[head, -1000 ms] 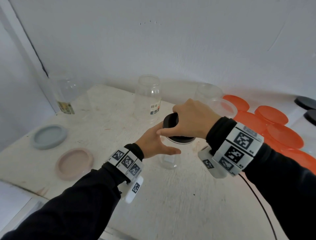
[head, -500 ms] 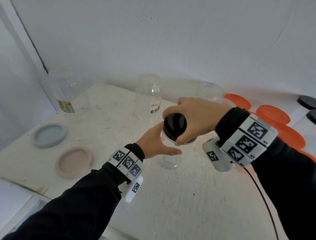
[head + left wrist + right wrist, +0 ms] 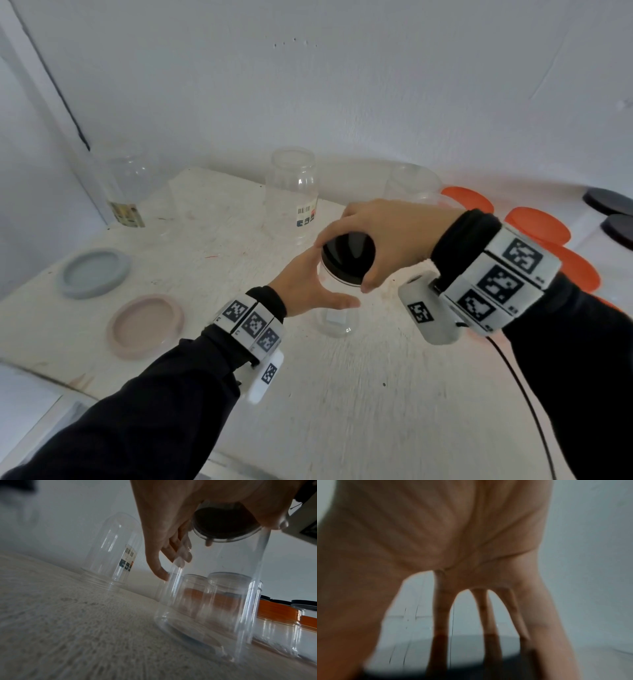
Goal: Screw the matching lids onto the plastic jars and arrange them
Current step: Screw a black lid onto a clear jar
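Head view had my right hand (image 3: 394, 240) arched over the black lid (image 3: 349, 257), fingers (image 3: 329, 240) and thumb curled round its rim, the lid sitting on the mouth of the clear jar (image 3: 337, 318). That jar stood upright on the desk (image 3: 342, 411), about midway between its left and right edges. My left hand (image 3: 308, 291) cupped the jar's left side just under the lid, thumb stretched across the near face. From the left wrist camera, my left hand's fingers (image 3: 180, 553) lay fairly straight against the jar's (image 3: 214, 608) far wall, and the lid (image 3: 224, 523) showed dark through the clear plastic, with my right thumb pressed at its rim. The right wrist view was blurred: my right hand (image 3: 436, 534) filled it, fingers (image 3: 441, 608) spread and reaching down onto the lid's (image 3: 471, 662) dark top.

Toward the far edge stood an open jar with a barcode label (image 3: 291, 195), and another clear jar (image 3: 126, 192) sat at the far left corner. A grey lid (image 3: 94, 272) and a pink lid (image 3: 145, 325) lay flat near the left edge. Orange lids (image 3: 537, 224) crowded the right side, with two dark lids (image 3: 608, 202) beyond them.
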### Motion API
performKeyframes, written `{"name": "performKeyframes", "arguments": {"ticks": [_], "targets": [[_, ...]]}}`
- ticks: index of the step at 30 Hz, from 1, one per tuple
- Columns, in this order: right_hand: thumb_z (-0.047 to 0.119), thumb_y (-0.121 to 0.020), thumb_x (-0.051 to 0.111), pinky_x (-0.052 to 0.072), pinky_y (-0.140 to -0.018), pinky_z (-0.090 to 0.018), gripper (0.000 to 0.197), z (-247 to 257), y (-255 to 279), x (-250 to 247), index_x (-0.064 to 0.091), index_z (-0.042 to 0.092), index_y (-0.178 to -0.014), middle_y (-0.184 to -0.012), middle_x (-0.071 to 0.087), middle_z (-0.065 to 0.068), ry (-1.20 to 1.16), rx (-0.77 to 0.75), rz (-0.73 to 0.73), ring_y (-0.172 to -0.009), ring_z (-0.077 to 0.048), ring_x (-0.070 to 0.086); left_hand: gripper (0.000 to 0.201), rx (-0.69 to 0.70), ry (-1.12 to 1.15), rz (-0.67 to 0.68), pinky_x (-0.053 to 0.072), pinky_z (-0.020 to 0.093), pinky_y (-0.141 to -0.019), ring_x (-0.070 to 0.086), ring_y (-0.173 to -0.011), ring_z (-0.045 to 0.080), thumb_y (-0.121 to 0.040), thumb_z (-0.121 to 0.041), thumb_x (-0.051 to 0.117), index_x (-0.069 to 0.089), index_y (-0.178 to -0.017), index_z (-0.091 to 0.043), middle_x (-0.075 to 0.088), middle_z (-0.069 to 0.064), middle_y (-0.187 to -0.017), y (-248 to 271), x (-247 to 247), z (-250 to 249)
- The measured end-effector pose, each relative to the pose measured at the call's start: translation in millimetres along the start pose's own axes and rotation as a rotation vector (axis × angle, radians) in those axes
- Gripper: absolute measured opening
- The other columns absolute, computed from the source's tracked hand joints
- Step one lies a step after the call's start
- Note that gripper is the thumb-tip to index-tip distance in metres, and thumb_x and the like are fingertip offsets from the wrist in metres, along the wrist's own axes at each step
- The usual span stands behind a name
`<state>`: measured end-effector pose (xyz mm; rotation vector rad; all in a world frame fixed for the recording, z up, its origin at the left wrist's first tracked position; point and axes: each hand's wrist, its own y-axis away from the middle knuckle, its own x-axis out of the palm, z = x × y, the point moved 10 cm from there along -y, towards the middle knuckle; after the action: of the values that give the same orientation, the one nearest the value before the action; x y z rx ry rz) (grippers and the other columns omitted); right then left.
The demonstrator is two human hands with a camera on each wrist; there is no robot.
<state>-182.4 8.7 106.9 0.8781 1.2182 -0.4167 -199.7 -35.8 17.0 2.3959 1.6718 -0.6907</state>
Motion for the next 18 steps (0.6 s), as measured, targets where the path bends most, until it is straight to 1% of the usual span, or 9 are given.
{"name": "performKeyframes", "arguments": {"ticks": [2, 5, 7, 9, 11, 12, 14, 16, 18], "targets": [[0.057, -0.070, 0.069, 0.042, -0.070, -0.018, 0.064, -4, 0, -6, 0.048, 0.035, -0.126, -0.089, 0.047, 0.013, 0.010, 0.058, -0.129, -0.084, -0.008, 0.048, 0.072, -0.003, 0.028, -0.004, 0.037, 0.001, -0.083, 0.048, -0.100, -0.014, -0.063, -0.027, 0.083, 0.038, -0.119, -0.035, 0.050, -0.027, -0.107, 0, 0, -1], [0.074, -0.071, 0.053, 0.043, -0.061, -0.020, 0.069, -11, 2, -9, 0.057, 0.020, -0.113, -0.078, 0.052, 0.007, 0.047, 0.185, -0.301, -0.072, -0.011, 0.053, 0.070, 0.003, 0.076, -0.003, 0.039, 0.002, -0.083, 0.048, -0.098, -0.020, -0.063, -0.021, 0.083, 0.038, -0.113, -0.043, 0.052, -0.026, -0.107, 1, 0, -3], [0.079, -0.071, 0.045, 0.044, -0.061, -0.025, 0.075, -12, 2, -8, 0.057, 0.017, -0.111, -0.081, 0.057, 0.002, 0.152, 0.246, -0.306, -0.073, -0.015, 0.055, 0.070, 0.007, 0.089, -0.004, 0.039, 0.004, -0.084, 0.048, -0.099, -0.020, -0.063, -0.019, 0.083, 0.038, -0.111, -0.045, 0.052, -0.026, -0.108, 2, 1, -3], [0.079, -0.071, 0.044, 0.044, -0.072, -0.027, 0.078, -13, 1, -3, 0.047, 0.024, -0.127, -0.103, 0.056, -0.001, 0.182, 0.235, -0.210, -0.089, -0.018, 0.055, 0.072, 0.011, 0.078, -0.003, 0.039, 0.007, -0.087, 0.048, -0.104, -0.013, -0.062, -0.024, 0.083, 0.039, -0.117, -0.039, 0.051, -0.024, -0.112, 1, 2, -3], [0.065, -0.075, 0.058, 0.042, -0.088, -0.030, 0.075, -7, 2, 5, 0.031, 0.037, -0.139, -0.129, 0.040, 0.001, 0.061, 0.117, -0.057, -0.110, -0.018, 0.047, 0.076, 0.015, 0.052, -0.016, 0.037, 0.004, -0.085, 0.046, -0.105, -0.012, -0.062, -0.026, 0.083, 0.036, -0.121, -0.034, 0.049, -0.025, -0.111, 0, 1, -2], [0.054, -0.076, 0.065, 0.042, -0.093, -0.031, 0.074, -2, 3, 6, 0.030, 0.040, -0.139, -0.132, 0.035, 0.003, 0.003, 0.056, -0.009, -0.114, -0.017, 0.043, 0.076, 0.019, 0.037, -0.021, 0.036, 0.002, -0.084, 0.045, -0.104, -0.013, -0.063, -0.026, 0.083, 0.035, -0.121, -0.034, 0.048, -0.026, -0.109, 0, 0, -3], [0.043, -0.075, 0.070, 0.043, -0.091, -0.029, 0.067, 0, 4, 4, 0.038, 0.041, -0.134, -0.121, 0.038, 0.004, -0.036, 0.025, -0.024, -0.107, -0.016, 0.044, 0.074, 0.023, 0.028, -0.022, 0.036, 0.000, -0.083, 0.045, -0.102, -0.015, -0.063, -0.026, 0.083, 0.036, -0.119, -0.033, 0.047, -0.026, -0.108, 0, 0, -3], [0.053, -0.074, 0.066, 0.042, -0.078, -0.026, 0.061, -4, 2, -1, 0.043, 0.039, -0.129, -0.106, 0.041, 0.003, 0.003, 0.100, -0.146, -0.093, -0.016, 0.047, 0.073, 0.018, 0.041, -0.023, 0.038, 0.002, -0.083, 0.047, -0.102, -0.012, -0.063, -0.025, 0.083, 0.038, -0.119, -0.031, 0.050, -0.024, -0.109, 0, 0, -3], [0.063, -0.075, 0.056, 0.040, -0.070, -0.026, 0.061, -6, 1, -4, 0.047, 0.031, -0.126, -0.096, 0.044, 0.002, 0.076, 0.203, -0.249, -0.083, -0.017, 0.047, 0.076, 0.014, 0.058, -0.025, 0.041, 0.010, -0.086, 0.050, -0.105, -0.005, -0.062, -0.026, 0.084, 0.040, -0.124, -0.026, 0.054, -0.017, -0.113, -1, 0, -1]]}}
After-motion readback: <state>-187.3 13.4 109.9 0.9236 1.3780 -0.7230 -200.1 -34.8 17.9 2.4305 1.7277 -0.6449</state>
